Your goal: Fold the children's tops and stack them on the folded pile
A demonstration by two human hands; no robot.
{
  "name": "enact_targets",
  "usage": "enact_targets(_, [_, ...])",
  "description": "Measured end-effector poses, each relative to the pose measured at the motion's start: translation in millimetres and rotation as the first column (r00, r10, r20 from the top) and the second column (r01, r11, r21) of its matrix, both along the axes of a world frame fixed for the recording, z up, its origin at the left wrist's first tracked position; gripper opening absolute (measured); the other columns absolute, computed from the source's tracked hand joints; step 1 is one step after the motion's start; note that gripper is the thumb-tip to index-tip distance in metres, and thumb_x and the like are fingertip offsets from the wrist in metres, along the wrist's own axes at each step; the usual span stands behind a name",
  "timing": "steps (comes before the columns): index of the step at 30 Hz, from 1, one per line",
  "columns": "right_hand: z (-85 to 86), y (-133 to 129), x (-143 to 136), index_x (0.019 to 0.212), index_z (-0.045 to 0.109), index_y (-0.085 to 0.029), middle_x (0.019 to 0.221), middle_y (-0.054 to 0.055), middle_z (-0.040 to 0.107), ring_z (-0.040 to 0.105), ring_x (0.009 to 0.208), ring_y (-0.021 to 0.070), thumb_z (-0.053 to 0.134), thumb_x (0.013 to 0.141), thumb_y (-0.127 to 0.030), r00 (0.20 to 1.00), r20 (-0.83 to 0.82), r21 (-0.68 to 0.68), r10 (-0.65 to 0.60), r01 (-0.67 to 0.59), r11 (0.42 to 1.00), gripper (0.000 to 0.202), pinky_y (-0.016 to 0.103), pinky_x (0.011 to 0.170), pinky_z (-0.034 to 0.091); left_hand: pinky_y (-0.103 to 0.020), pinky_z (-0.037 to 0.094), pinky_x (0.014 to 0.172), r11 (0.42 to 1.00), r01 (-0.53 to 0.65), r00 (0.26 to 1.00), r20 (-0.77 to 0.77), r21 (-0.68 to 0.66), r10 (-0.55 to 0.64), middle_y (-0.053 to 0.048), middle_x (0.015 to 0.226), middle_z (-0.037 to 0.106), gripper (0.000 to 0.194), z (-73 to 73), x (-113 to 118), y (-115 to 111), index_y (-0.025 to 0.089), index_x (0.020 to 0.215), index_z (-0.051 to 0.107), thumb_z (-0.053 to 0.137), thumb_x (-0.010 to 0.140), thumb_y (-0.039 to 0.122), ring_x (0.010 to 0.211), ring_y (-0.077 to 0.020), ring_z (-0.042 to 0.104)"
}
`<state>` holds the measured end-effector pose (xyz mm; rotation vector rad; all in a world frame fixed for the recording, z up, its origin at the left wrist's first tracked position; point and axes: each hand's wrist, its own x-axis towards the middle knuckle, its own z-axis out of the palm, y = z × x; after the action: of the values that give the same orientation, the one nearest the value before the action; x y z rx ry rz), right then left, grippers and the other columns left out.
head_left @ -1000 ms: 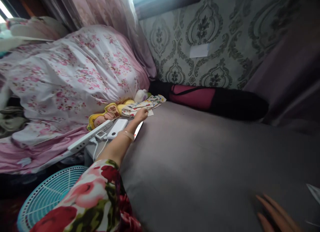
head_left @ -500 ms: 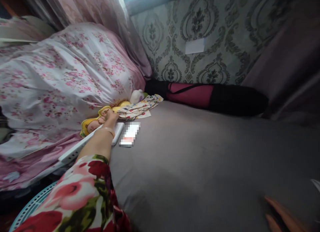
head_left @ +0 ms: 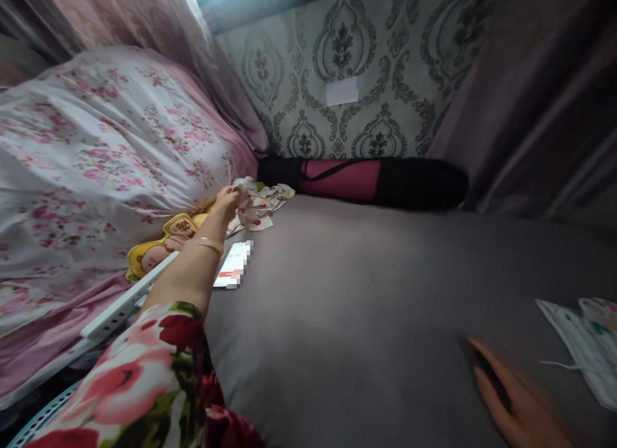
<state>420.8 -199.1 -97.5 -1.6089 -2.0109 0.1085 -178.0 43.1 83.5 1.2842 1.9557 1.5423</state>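
Observation:
At the far end of my stretched-out arm, my left hand (head_left: pixel 228 200) is closed on a white cloth (head_left: pixel 270 207) with a colourful print, and the pinched part is bunched up under the fingers. The rest of the cloth lies on the grey sheet. Just behind it is a white stuffed toy (head_left: pixel 247 181), partly covered by the hand. My right hand (head_left: pixel 513 393) is low on the right over the grey sheet, slightly blurred, thumb and forefinger apart with nothing between them. A lit phone (head_left: pixel 234 265) lies beside my left forearm.
A yellow cartoon cushion (head_left: pixel 157 255) leans by the flowered bedding (head_left: pixel 106 152) on the left. A long black and maroon bag (head_left: pixel 342 180) lies along the wall. White, thin items with a cord (head_left: pixel 571 339) are at the right. A blue basket rim (head_left: pixel 43 412) shows bottom left.
My left hand has moved farther out from the cushion to the cloth and gathered part of it up. My right hand has come farther into view, and the view has turned right.

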Motion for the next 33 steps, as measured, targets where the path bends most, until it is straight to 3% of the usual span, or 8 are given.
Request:
enact_targets(3, [3.8, -1, -3, 0.127, 0.057, -0.019, 0.129, 0.013, 0.061, 0.059, 0.117, 0.0309, 0.041, 0.090, -0.046, 1.000, -0.010, -0.006, -0.004, 0.004, 1.000, 0.049, 0.052, 0.100, 0.049, -0.025, 0.047, 0.067, 0.973, 0.179, 0.946, 0.245, 0.145, -0.211, 0.002, 0.070, 0.055, 0.015, 25.9, 46, 17, 0.016, 0.088, 0.052, 0.062, 0.079, 0.024, 0.066, -0.0113, 0.055])
enact_targets(6, [9.4, 0, -3, 0.121, 0.062, -0.019, 0.130, 0.013, 0.061, 0.058, 0.118, 0.0301, 0.041, 0.090, -0.045, 1.000, -0.011, -0.041, 0.020, -0.020, 0.999, 0.045, 0.052, 0.102, 0.047, -0.027, 0.049, 0.072, 0.857, 0.407, 0.809, 0.313, 0.315, -0.498, 0.003, 0.072, 0.055, 0.017, 52.6, 96, 13, 0.017, 0.085, 0.053, 0.066, 0.080, 0.025, 0.068, -0.0110, 0.056])
enact_targets(11, [54.5, 16, -29, 0.117, 0.062, -0.023, 0.120, 0.010, 0.066, 0.062, 0.112, 0.0271, 0.041, 0.094, -0.042, 0.997, -0.066, -0.110, 0.047, -0.054, 0.992, 0.037, 0.048, 0.100, 0.048, -0.023, 0.048, 0.068, 0.672, 0.657, 0.659, 0.173, 0.342, -0.732, 0.003, 0.074, 0.055, 0.012, 89.4, 169, -24, 0.014, 0.092, 0.056, 0.062, 0.086, 0.023, 0.068, -0.0099, 0.059])
enact_targets(14, [98.8, 25, -76, 0.128, 0.053, -0.024, 0.128, 0.010, 0.060, 0.057, 0.119, 0.0283, 0.043, 0.094, -0.043, 0.981, -0.194, 0.034, 0.018, -0.011, 0.999, 0.041, 0.050, 0.102, 0.046, -0.019, 0.047, 0.062, 0.587, 0.742, 0.611, 0.032, 0.324, -0.791, 0.004, 0.071, 0.056, 0.018, 103.2, 202, -48, 0.014, 0.092, 0.058, 0.064, 0.087, 0.030, 0.066, -0.0094, 0.060])
enact_targets(19, [138.0, 35, -156, 0.150, 0.021, -0.020, 0.146, 0.017, 0.037, 0.040, 0.133, 0.0335, 0.064, 0.081, -0.045, 0.958, -0.261, 0.281, 0.116, -0.040, 0.959, 0.085, 0.054, 0.104, 0.043, -0.017, 0.045, 0.058, 0.453, 0.832, 0.522, -0.174, 0.321, -0.835, 0.003, 0.069, 0.058, 0.027, 114.0, 235, -83, 0.016, 0.085, 0.059, 0.071, 0.080, 0.039, 0.060, -0.0067, 0.056])
enact_targets(22, [135.0, 54, -173, 0.147, 0.027, -0.019, 0.134, 0.017, 0.048, 0.052, 0.120, 0.0287, 0.055, 0.086, -0.033, 0.929, -0.354, 0.334, 0.110, 0.016, 0.943, 0.069, 0.048, 0.096, 0.049, -0.016, 0.044, 0.057, 0.456, 0.828, 0.533, -0.205, 0.325, -0.821, 0.003, 0.070, 0.059, 0.024, 115.2, 240, -96, 0.016, 0.083, 0.059, 0.072, 0.080, 0.035, 0.060, -0.0060, 0.055])
enact_targets(26, [139.6, 90, -156, 0.119, 0.059, -0.019, 0.107, 0.012, 0.066, 0.063, 0.099, 0.0249, 0.045, 0.091, -0.031, 0.870, -0.465, 0.332, 0.164, 0.000, 0.943, 0.033, 0.041, 0.088, 0.051, -0.017, 0.044, 0.057, 0.521, 0.785, 0.599, -0.197, 0.334, -0.776, 0.003, 0.071, 0.060, 0.021, 111.2, 229, -101, 0.016, 0.084, 0.061, 0.073, 0.076, 0.032, 0.060, -0.0069, 0.056])
enact_targets(33, [215.5, 79, -96, 0.097, 0.070, -0.024, 0.090, 0.005, 0.072, 0.067, 0.076, 0.0212, 0.060, 0.085, -0.049, 0.751, -0.632, 0.134, 0.194, -0.140, 0.981, 0.030, 0.031, 0.064, 0.053, -0.018, 0.042, 0.051, 0.653, 0.732, 0.666, 0.001, 0.193, -0.746, 0.001, 0.071, 0.062, 0.034, 77.3, 197, -92, 0.016, 0.094, 0.065, 0.069, 0.076, 0.046, 0.055, -0.0080, 0.053])
